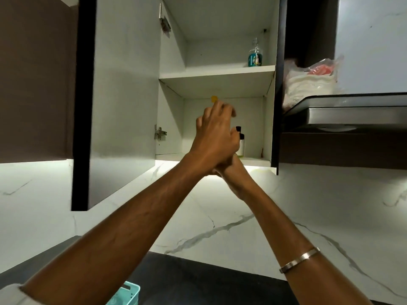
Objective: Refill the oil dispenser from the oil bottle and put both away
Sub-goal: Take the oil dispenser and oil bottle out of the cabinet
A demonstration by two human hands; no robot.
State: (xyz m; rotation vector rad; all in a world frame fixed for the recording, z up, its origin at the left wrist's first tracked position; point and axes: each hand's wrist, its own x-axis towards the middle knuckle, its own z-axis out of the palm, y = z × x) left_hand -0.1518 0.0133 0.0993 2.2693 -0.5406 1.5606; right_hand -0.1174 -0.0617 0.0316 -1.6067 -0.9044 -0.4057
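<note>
Both my arms reach up into the lower shelf (255, 160) of an open wall cabinet. My left hand (214, 133) is closed around the oil bottle, of which only the yellow cap (214, 99) shows above my fingers. My right hand (231, 170) sits just under and behind my left wrist at the shelf's front edge, and its fingers are mostly hidden. The oil dispenser (240, 143), pale with a black top, stands on the lower shelf right beside my hands. Whether my right hand touches it cannot be told.
The cabinet door (123, 95) hangs open to the left. A teal-labelled bottle (255, 55) stands on the upper shelf (215, 73). A range hood (352, 111) with plastic bags (308, 80) on top juts out on the right. A teal basket (127, 293) sits on the dark counter below.
</note>
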